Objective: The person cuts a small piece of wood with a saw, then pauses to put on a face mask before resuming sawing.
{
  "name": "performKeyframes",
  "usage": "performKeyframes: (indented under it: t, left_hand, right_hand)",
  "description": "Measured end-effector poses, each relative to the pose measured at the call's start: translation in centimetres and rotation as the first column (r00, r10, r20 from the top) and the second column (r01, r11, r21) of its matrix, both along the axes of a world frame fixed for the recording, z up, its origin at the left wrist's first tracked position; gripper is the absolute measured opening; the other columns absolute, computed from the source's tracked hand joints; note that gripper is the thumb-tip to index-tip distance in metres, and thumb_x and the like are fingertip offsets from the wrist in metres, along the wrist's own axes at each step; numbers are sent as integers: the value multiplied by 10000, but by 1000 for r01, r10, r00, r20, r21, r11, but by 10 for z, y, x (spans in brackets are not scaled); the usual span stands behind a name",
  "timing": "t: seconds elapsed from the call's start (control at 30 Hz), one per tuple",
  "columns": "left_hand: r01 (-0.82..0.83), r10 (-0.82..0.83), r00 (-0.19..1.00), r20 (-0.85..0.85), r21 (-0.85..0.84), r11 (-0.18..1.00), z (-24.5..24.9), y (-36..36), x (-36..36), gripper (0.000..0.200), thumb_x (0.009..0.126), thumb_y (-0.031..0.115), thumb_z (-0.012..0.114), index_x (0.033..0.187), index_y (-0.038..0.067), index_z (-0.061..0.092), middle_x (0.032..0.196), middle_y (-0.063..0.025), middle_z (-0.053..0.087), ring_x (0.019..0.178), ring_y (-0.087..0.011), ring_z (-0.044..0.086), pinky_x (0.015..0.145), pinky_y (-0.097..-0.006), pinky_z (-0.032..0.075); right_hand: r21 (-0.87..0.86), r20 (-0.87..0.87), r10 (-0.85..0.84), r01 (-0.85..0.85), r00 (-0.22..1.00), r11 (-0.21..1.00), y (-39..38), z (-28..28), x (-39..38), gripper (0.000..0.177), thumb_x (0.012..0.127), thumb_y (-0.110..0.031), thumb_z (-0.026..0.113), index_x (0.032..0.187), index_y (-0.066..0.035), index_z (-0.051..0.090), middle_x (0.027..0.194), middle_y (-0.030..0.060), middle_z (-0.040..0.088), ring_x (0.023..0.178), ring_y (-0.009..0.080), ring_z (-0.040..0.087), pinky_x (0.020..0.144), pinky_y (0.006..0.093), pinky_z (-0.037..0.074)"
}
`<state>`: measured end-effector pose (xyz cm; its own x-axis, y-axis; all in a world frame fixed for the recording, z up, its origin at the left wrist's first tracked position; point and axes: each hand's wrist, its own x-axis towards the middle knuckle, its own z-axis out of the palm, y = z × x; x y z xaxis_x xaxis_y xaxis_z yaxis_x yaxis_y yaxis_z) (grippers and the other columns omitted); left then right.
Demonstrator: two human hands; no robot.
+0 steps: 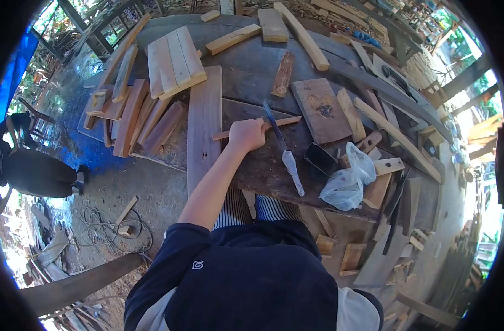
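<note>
My left hand (247,135) is closed in a fist around a thin wooden strip (290,120), whose two ends stick out either side of it over the dark worktable (252,174). Just right of the fist, a long narrow metal blade (271,118) crosses the strip. Its handle (292,172) is wrapped in something whitish and points towards my body. Nobody's fingers touch this tool. My right hand is out of view; only the sleeve (362,311) on that side shows. A wide plank (205,116) runs under my left forearm.
Boards (177,60) and several wood offcuts are stacked at the left. To the right are a carved wooden panel (321,110), a black box (320,159), a clear plastic bag (348,179) and a wooden plane (370,142). A person (34,171) stands off left, near coiled cord (111,229).
</note>
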<state>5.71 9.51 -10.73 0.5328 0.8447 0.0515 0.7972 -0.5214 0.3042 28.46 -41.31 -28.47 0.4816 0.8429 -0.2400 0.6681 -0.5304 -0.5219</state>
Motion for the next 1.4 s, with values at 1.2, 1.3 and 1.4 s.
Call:
performKeyframes:
  t: [1.2,1.3,1.4]
  left_hand:
    - [3,-4,999,44,23,1000,-2,-1,-3,278,948,321,494,902,89,641,814,-144,708,772,-330,694,674,-474,534]
    - [2,-3,999,40,15,1000,-3,-1,-3,262,939,309,499,905,92,641,818,-143,709,777,-328,697,677,-474,536]
    - [15,-15,999,32,8,1000,-2,-1,-4,259,935,309,499,910,94,641,823,-141,711,783,-327,699,684,-475,539]
  right_hand:
    - [-232,131,355,-320,926,919,98,90,48,193,957,-194,564,976,-9,615,790,171,637,753,277,636,708,377,498]
    - [-252,136,384,-343,913,905,111,104,48,195,958,-198,565,975,-11,616,786,167,636,749,274,634,706,377,498]
    - [-271,146,406,-358,902,894,126,119,49,196,958,-201,566,974,-12,617,782,164,635,745,272,632,704,376,498]
